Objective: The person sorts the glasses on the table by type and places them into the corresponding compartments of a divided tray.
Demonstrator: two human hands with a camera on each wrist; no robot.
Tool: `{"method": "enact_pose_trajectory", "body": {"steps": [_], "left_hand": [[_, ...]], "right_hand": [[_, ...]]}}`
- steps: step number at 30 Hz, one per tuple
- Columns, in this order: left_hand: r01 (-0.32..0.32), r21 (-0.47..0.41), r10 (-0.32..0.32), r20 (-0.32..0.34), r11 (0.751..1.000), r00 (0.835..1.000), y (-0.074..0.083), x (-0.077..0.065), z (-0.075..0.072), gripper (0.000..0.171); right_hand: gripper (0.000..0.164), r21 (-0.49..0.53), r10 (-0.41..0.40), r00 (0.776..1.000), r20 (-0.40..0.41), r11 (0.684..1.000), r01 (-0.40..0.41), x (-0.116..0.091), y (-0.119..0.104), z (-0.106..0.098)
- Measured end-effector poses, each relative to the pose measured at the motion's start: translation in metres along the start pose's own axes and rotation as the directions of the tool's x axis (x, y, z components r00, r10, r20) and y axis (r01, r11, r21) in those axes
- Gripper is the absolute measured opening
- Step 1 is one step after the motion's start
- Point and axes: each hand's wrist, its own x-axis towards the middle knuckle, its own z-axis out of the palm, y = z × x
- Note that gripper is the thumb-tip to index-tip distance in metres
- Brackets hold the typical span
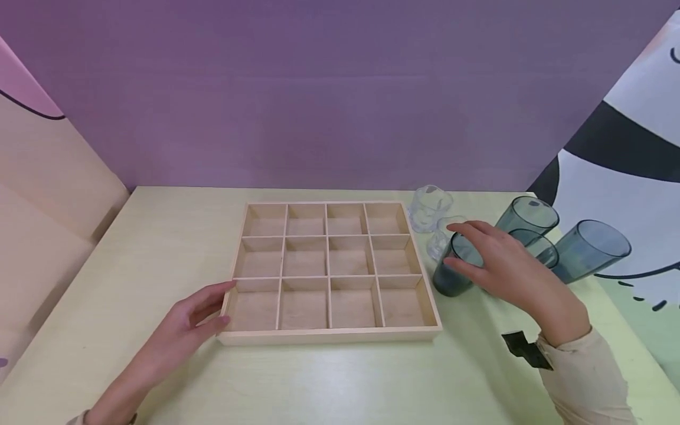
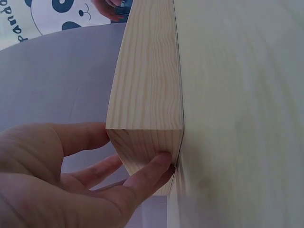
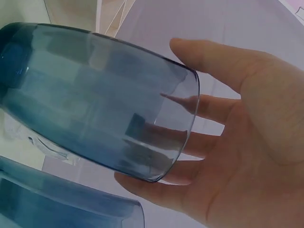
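The step in hand seems to be taking hold of the near blue glass (image 1: 451,278), which stands on the surface (image 1: 329,383) at three o'clock of the wooden box (image 1: 329,336), just beside its wall. The next move, I judge, calls for the right hand (image 1: 507,268) to draw thumb and fingers in on the glass and get a firm hold below the rim before any lift (smooth glass may slip if pinched only at the lip).

That hand comes in from four o'clock, wrist bent over, thumb and fingers spread wide on opposite sides of the rim; whether they bear on the glass I cannot tell. The left hand (image 1: 180,327) lies at the box's eight o'clock, half spread, thumb against the outer side wall and forefinger at the top edge, resting there rather than wrapped round it; it probably serves to steady the box.

A far clear cup (image 1: 429,209) and a near clear cup (image 1: 435,243) stand around two o'clock of the box. Farther out, between two and three o'clock, are the back glass (image 1: 520,216), the middle glass (image 1: 543,251), partly hidden by the right hand, and the outer glass (image 1: 589,251).
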Motion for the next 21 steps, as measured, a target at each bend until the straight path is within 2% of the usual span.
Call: {"method": "enact_pose_trajectory", "body": {"steps": [5,11,21], "left_hand": [[0.012,0.001,-0.011,-0.024,1.000,1.000,0.0005,0.0001,0.0009,0.053],[-0.011,0.021,0.013,-0.073,1.000,0.997,0.0026,0.0008,0.0012,0.051],[0.009,0.080,-0.002,-0.083,0.997,0.997,0.0034,-0.0016,-0.0001,0.051]], "right_hand": [[0.069,0.006,0.006,0.999,0.040,1.000,-0.006,-0.0006,0.0023,-0.0001],[0.070,0.019,-0.027,0.999,0.045,0.999,0.027,-0.0031,0.0069,-0.0023],[0.066,0.037,-0.061,0.997,0.044,0.998,0.059,-0.0036,0.0101,-0.0033]]}}
